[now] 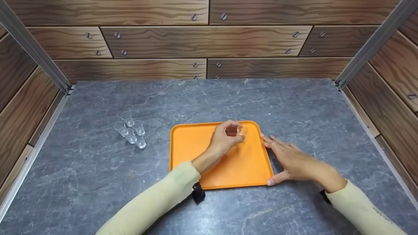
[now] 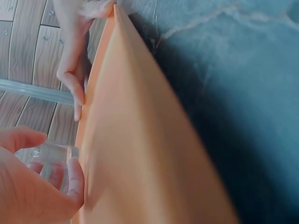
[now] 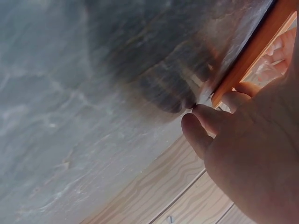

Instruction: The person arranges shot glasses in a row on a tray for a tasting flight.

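Head view: my left hand holds a small clear glass between curled fingers and thumb, over the far right part of the orange tray. My right hand lies flat, fingers straight, against the tray's right edge, thumb at the near corner. Five more glasses stand grouped on the grey table, well left of the tray. I judge the step in hand to be placing this glass on the tray; the next move calls for lowering it level and loosening the fingers once its base is down.

Left wrist view: the glass sits pinched in my fingers just beside the tray. Its long axis seems near upright; I cannot tell which end is the mouth.

Right wrist view: my fingertips touch the tray rim, grasping nothing.
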Tool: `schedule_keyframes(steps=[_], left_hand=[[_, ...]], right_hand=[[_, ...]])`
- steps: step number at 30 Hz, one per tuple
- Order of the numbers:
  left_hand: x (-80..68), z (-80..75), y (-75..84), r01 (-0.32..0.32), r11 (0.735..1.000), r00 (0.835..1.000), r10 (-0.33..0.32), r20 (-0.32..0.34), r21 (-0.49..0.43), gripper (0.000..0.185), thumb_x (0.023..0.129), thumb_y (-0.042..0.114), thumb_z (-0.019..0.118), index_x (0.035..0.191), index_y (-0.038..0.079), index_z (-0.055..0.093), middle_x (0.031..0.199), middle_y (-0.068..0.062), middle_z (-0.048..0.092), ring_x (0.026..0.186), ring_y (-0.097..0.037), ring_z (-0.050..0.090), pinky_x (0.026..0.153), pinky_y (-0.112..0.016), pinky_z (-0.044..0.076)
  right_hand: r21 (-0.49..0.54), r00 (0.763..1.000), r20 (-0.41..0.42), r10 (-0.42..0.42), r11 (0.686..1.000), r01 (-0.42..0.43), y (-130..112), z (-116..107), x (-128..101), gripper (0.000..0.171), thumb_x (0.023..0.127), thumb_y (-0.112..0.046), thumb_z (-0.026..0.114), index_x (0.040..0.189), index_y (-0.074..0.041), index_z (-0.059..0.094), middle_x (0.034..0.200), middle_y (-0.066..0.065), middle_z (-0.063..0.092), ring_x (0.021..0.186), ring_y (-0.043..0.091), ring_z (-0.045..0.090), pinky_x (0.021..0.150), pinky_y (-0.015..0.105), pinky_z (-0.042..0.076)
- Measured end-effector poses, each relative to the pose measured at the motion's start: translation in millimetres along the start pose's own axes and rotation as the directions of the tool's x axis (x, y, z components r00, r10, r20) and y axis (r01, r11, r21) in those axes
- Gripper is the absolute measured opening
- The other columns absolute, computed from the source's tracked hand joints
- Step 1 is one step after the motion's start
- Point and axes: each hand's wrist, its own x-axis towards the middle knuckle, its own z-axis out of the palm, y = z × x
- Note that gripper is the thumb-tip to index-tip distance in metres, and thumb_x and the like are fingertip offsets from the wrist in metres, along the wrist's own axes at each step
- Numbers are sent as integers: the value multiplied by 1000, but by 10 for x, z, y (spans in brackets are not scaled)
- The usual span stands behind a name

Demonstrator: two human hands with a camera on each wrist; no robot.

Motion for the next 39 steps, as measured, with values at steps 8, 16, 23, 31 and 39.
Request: schedule_keyframes(steps=[8, 16, 23, 31, 39], left_hand=[[15, 22, -46, 14, 999, 999, -16, -37, -48, 32, 85, -8, 80, 116, -6, 74, 106, -15, 72, 95, -17, 67, 82, -25, 58], [50, 116, -77, -6, 1000, 999, 7, -52, 21, 35, 83, -7, 78, 118, -3, 75, 109, -9, 75, 98, -14, 68, 90, -25, 58], [78, 157, -116, -26, 1000, 997, 26, -69, 10, 36, 85, -8, 76, 121, -6, 74, 115, -16, 75, 101, -17, 70, 91, -26, 58], [97, 153, -131, -32, 999, 997, 33, -67, 9, 37, 86, -7, 75, 123, -6, 73, 115, -17, 75, 100, -15, 69, 92, -25, 58], [63, 163, -88, 4, 1000, 997, -3, -71, 17, 44, 84, -8, 76, 127, -6, 70, 119, -15, 73, 106, -18, 69, 96, -28, 57]], right_hand=[[-3, 1000, 12, -17, 1000, 17, -29, -2, 34, 135, 80, -82, 76, 173, -4, 17, 179, 14, 19, 163, 46, 15, 120, 80, 20], [10, 1000, -2, -22, 1000, 22, -45, -27, -4, 132, 83, -80, 75, 173, -4, 15, 178, 16, 23, 162, 48, 16, 118, 83, 19], [17, 1000, 2, -8, 1000, 7, -41, -20, -21, 131, 83, -79, 77, 173, -5, 16, 180, 12, 17, 163, 45, 16, 118, 83, 18], [21, 1000, 19, 9, 1000, -10, -36, -4, -16, 131, 83, -80, 76, 173, -5, 16, 181, 11, 13, 163, 44, 14, 120, 81, 17], [17, 1000, 19, 17, 1000, -18, -39, 0, -20, 133, 82, -81, 76, 173, -4, 16, 181, 10, 13, 164, 44, 13, 121, 80, 16]])
